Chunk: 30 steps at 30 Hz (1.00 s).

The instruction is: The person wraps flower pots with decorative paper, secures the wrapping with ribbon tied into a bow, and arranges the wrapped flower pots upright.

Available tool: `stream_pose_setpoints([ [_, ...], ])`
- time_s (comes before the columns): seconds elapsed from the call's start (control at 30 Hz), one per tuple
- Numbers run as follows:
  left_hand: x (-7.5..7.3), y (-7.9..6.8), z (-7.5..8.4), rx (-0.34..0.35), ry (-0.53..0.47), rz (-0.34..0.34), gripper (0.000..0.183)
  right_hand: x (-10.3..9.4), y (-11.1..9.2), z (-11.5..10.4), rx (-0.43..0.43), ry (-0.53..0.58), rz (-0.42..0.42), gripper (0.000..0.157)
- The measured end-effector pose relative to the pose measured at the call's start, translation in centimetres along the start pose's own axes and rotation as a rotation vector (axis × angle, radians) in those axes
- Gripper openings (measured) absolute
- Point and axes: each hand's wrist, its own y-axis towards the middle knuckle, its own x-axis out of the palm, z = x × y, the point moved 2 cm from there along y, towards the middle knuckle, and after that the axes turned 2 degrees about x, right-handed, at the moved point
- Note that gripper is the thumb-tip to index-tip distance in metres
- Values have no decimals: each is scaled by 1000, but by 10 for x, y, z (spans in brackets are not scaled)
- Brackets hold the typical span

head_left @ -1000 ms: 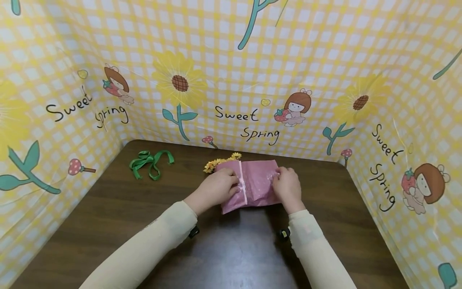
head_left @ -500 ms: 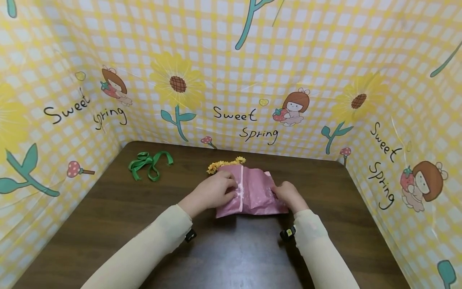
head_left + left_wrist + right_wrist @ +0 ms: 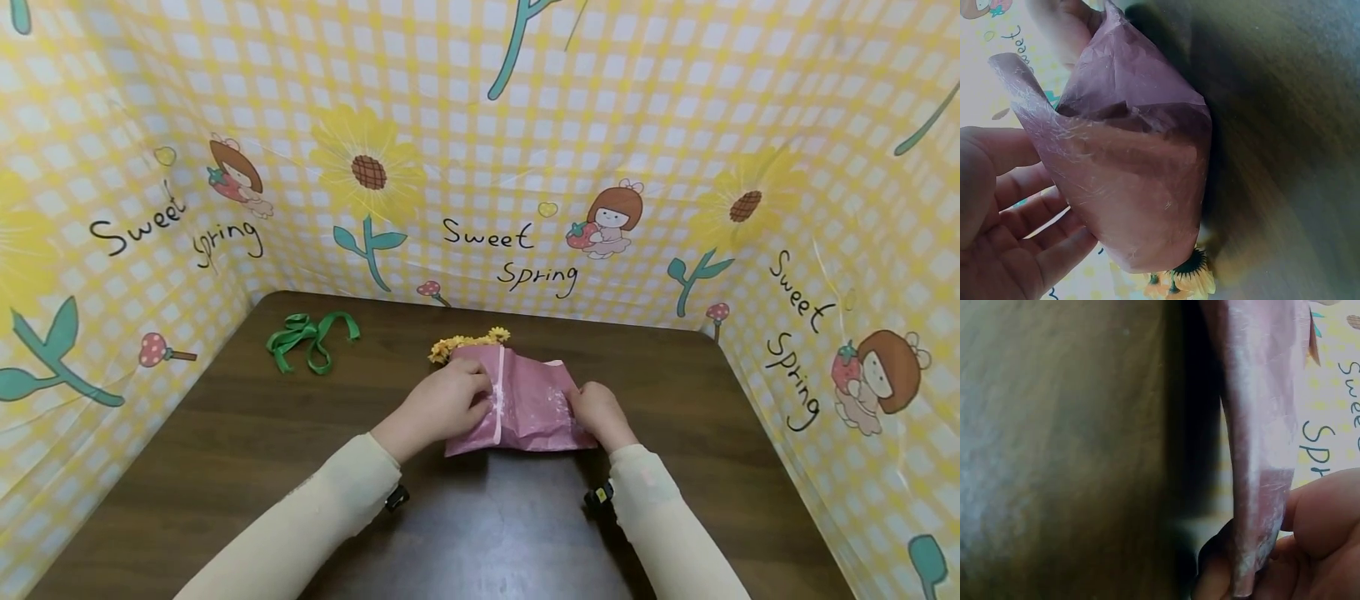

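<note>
A sheet of pink wrapping paper (image 3: 528, 400) with a white edge strip is folded over a bunch of small yellow flowers (image 3: 468, 342). The blossoms poke out past its far left end; their stems are hidden. My left hand (image 3: 444, 398) rests on the left part of the paper, its spread fingers (image 3: 1025, 181) touching the surface in the left wrist view. On the right, my right hand (image 3: 602, 408) pinches the paper's side edge between thumb (image 3: 1329, 509) and fingers. Both sides of that pinched edge show in the right wrist view.
A loosely looped green ribbon (image 3: 311, 340) lies at the table's back left. The dark wooden table (image 3: 225, 467) is enclosed on three sides by a yellow checked cloth (image 3: 480, 150) with printed flowers and figures.
The right hand has shifted from the paper's upper right side to lower on that edge, and the paper's right part has come nearer. The left hand has moved only slightly.
</note>
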Motion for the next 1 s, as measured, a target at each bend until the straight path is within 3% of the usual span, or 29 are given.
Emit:
stream_pose_setpoints([
  [0.07, 1, 1, 1, -4, 1, 1, 11, -2, -1, 4, 15, 32, 7, 45],
  [0.2, 2, 1, 3, -14, 1, 18, 11, -6, -4, 10, 78, 212, -42, 32],
  [0.3, 0, 0, 4, -42, 7, 39, 15, -5, -2, 10, 92, 283, -87, 34],
  [0.43, -1, 0, 6, -86, 27, 72, 26, -2, 0, 8, 46, 199, -64, 44],
  [0.67, 4, -3, 9, -164, 30, 111, 27, 3, -3, 1, -20, -12, 47, 43],
  [1.0, 9, 0, 16, -269, 70, 109, 26, 11, -6, -9, 78, -66, 152, 43],
])
